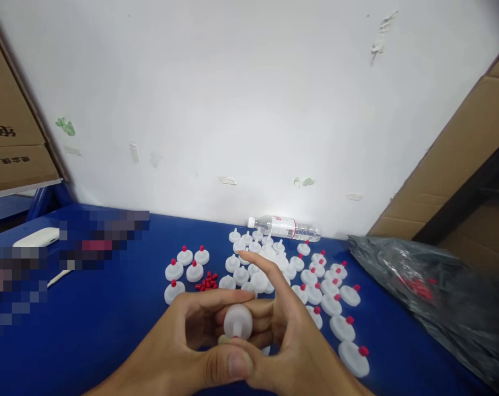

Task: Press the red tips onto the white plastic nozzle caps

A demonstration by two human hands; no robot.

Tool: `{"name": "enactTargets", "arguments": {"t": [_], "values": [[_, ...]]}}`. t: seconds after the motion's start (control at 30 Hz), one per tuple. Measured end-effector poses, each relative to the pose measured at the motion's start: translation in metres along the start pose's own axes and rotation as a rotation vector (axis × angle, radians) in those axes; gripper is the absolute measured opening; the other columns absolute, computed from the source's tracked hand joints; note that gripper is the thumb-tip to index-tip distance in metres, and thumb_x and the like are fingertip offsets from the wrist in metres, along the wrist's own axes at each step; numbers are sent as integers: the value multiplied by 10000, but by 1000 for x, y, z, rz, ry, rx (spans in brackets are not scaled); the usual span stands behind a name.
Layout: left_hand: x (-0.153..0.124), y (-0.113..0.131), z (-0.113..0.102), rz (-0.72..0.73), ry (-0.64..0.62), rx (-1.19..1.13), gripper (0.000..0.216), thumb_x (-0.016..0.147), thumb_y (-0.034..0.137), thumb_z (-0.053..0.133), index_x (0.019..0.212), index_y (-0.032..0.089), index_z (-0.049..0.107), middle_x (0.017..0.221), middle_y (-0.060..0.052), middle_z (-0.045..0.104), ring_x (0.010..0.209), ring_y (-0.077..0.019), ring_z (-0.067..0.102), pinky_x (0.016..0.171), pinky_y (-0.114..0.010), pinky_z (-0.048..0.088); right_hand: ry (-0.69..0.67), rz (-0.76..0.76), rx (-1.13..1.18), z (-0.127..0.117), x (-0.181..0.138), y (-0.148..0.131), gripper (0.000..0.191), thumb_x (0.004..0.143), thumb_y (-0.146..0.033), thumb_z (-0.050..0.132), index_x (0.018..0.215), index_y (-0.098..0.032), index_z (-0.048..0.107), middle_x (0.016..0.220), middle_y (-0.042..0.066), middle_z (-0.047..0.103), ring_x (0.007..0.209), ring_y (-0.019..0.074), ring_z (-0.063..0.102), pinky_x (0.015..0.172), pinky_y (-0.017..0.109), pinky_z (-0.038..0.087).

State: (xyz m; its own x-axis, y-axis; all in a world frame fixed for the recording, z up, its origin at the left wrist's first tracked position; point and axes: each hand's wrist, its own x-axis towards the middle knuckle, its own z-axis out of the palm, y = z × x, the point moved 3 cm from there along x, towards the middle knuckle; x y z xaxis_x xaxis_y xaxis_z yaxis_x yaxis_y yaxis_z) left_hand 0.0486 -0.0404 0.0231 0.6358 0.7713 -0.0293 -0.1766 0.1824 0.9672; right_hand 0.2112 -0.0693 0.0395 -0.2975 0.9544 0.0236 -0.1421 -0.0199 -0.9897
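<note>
Both my hands meet low in the middle of the view over a blue table (109,330). My left hand (183,341) has its fingers curled round a white plastic cap (237,322) with a short spout, thumb pressed at its base. My right hand (290,341) touches the same cap from the right, its forefinger sticking up and the other fingers folded. Behind the hands lie several white caps without tips (249,258), a small heap of loose red tips (207,282), and several white caps fitted with red tips (335,300) on the right and others (185,264) on the left.
A clear water bottle (284,227) lies on its side by the white wall. A dark plastic bag (434,297) sits at the right, with cardboard boxes (451,159) behind it. Another cardboard box (10,143) stands at the left, and a white device (37,237) lies below it.
</note>
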Motion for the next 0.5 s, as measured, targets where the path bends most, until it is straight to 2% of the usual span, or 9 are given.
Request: {"name": "enactTargets", "arguments": {"t": [0.17, 0.3, 0.37, 0.4, 0.47, 0.5], "values": [[-1, 7, 8, 38, -45, -100, 633, 737, 566, 936, 1292, 327, 747, 1301, -50, 785, 1286, -384, 693, 1169, -585, 480, -8, -13, 11, 2, 0, -5, 1187, 655, -310, 1009, 1603, -396, 300, 846, -70, 718, 834, 197, 782, 781, 326, 613], [0, 8, 7, 84, -92, 42, 612, 801, 662, 847, 1337, 402, 707, 1306, -20, 779, 1258, -370, 713, 1150, -636, 487, 2, 25, 6, 5, -2, -11, 1117, 654, -339, 1011, 1562, -358, 361, 898, -39, 743, 868, 214, 777, 807, 342, 606], [-2, 5, 3, 145, -115, 151, 631, 834, 706, 788, 1382, 416, 668, 1329, -32, 766, 1230, -364, 730, 1111, -633, 528, -25, 10, 15, 6, -2, -13, 923, 668, -358, 1006, 1434, -344, 491, 876, -52, 722, 851, 193, 757, 801, 318, 586], [-4, 4, -1, 186, -95, 228, 618, 869, 699, 755, 1409, 419, 644, 1347, -38, 756, 1216, -354, 738, 1081, -612, 562, -39, -10, 1, 6, -2, -15, 759, 690, -373, 995, 1318, -324, 571, 862, -56, 706, 832, 174, 737, 781, 293, 569], [-8, 3, -11, 300, 26, 456, 560, 957, 611, 688, 1476, 428, 581, 1400, -47, 724, 1183, -324, 750, 982, -525, 643, -39, -40, -96, 1, 0, -19, 419, 778, -428, 934, 1054, -270, 661, 825, -49, 672, 765, 134, 671, 703, 248, 523], [-10, 4, -17, 366, 103, 600, 536, 991, 551, 653, 1504, 436, 549, 1439, -47, 698, 1160, -307, 751, 913, -466, 674, -19, -54, -174, -4, 2, -23, 328, 832, -467, 885, 955, -251, 672, 805, -40, 658, 734, 125, 637, 668, 241, 503]]}}
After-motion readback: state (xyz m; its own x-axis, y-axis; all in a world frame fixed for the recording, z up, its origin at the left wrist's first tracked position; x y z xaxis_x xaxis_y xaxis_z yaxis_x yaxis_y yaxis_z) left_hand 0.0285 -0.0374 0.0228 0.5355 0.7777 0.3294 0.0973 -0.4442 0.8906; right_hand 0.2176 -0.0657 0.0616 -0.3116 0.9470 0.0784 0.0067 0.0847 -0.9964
